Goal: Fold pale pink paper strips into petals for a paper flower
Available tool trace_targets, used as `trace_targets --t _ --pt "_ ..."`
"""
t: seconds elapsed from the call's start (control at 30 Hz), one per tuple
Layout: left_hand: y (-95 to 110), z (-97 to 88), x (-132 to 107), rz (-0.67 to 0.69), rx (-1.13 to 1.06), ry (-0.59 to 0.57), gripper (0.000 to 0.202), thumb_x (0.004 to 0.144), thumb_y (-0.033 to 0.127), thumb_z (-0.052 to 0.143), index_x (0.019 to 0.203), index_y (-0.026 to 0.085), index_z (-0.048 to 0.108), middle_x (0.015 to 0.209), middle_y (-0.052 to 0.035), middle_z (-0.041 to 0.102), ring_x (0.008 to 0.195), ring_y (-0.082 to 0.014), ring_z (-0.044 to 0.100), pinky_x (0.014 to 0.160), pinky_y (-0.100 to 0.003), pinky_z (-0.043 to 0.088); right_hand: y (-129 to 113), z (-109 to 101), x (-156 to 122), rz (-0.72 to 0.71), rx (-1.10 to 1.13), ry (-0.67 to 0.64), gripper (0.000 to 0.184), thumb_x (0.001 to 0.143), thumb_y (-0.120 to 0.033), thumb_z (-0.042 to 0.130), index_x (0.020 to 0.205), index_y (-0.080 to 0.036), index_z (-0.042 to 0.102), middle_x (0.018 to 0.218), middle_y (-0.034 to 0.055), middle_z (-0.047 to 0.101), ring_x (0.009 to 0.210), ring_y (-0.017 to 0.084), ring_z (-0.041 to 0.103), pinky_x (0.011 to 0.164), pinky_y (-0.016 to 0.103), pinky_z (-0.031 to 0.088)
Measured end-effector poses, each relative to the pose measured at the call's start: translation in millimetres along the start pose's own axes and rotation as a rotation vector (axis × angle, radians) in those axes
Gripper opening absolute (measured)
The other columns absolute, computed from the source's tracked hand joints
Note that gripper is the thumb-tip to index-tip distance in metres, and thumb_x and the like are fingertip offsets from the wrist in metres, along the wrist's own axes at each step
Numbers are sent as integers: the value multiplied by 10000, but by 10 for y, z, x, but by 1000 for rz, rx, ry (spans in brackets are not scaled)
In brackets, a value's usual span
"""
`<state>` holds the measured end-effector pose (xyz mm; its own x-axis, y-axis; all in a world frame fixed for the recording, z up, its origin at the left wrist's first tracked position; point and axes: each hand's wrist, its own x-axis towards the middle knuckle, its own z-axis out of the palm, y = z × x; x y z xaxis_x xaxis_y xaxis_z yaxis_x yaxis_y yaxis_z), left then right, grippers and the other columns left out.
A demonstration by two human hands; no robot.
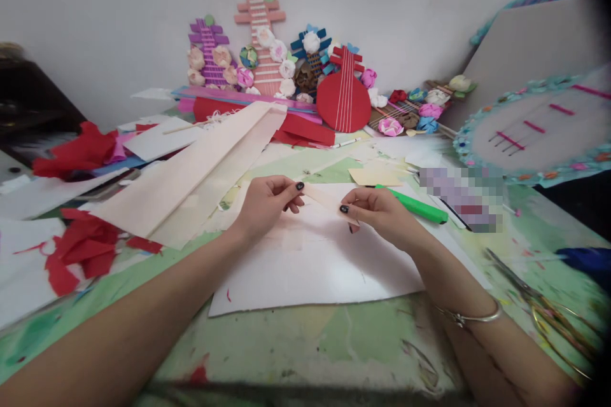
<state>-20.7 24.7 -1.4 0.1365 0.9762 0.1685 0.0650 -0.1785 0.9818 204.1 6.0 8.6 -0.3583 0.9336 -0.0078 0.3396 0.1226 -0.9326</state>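
Observation:
A narrow cream paper strip [324, 197] is stretched between my two hands, above a large white sheet [305, 280]. My left hand [273, 200] pinches its left end between thumb and fingers. At the other end, my right hand [377, 213] grips the strip between thumb and forefinger, its other fingers curled underneath. Just behind my right hand lies a bright green object [415, 205], long and slim. Beyond it is a small pale yellow piece of paper [375, 177].
Scissors [534, 296] lie on the paint-stained table [267, 350] at right. Folded cream paper [200, 178] spreads at left, near crumpled red paper [86, 245]. Paper instrument models, including a red one [344, 102], line the wall. A flower-trimmed oval piece [534, 130] stands at right.

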Motion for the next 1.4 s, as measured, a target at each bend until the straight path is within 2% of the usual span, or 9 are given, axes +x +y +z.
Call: trace_targets --t 0.2,0.33,0.47,0.6,0.77,1.03,1.13,1.3,1.4 --pt "-11 -22 26 9 101 53 239 793 350 634 736 120 659 622 -40 659 534 -121 586 535 -238 449 2 -7 9 40 56 24 205 732 -349 667 782 -153 632 600 12 633 582 121 574 580 236 405" --pt "-149 -92 98 221 794 -57 204 855 305 535 943 155 641 880 -75 703 791 -194 644 706 -310 502 98 -100 62 115 -107 305 224 717 -366 635 779 -152 647 555 15 610 538 136 563 534 248 390" --pt "-269 -162 169 325 989 -196 252 773 352 652 954 178 660 1067 -93 675 1044 -291 566 924 -428 428 198 -228 98 171 -489 576 157 705 -315 605 658 -170 644 552 41 606 552 168 548 531 275 356" --pt "-252 -210 174 367 1080 -208 182 848 278 533 904 173 671 1000 -96 685 979 -277 582 876 -413 448 281 -287 100 185 -754 720 109 691 -244 585 612 -177 616 597 76 612 617 215 542 558 300 312" --pt "-208 -259 158 406 1118 -105 183 801 145 502 798 177 682 823 -76 701 814 -238 628 755 -355 482 309 -217 117 85 -885 587 149 711 -243 600 825 -182 675 635 34 619 594 184 539 555 276 316" --pt "-116 -118 116 723 788 106 152 849 212 573 811 173 715 839 -71 728 853 -210 648 810 -353 511 160 18 100 -256 -462 485 458 706 -223 679 1156 -182 606 873 40 615 623 135 529 640 306 464" --pt "-40 0 14 801 420 52 83 820 203 647 819 180 726 777 -61 722 788 -187 640 757 -332 521 117 114 77 -321 -151 309 638 726 -255 696 1324 -278 477 1203 76 546 694 124 579 633 298 509" --pt "9 123 -127 657 149 -119 95 815 158 656 828 203 739 778 -45 726 752 -167 636 728 -316 519 43 135 24 -220 168 168 406 739 -266 712 1133 -256 613 1159 54 593 571 71 536 533 261 480" --pt "9 144 -155 594 102 -155 80 800 173 674 810 207 745 792 -38 736 763 -165 652 737 -300 525 7 82 0 -101 225 133 544 684 -244 761 1190 -259 563 1140 55 592 471 30 473 411 219 384"
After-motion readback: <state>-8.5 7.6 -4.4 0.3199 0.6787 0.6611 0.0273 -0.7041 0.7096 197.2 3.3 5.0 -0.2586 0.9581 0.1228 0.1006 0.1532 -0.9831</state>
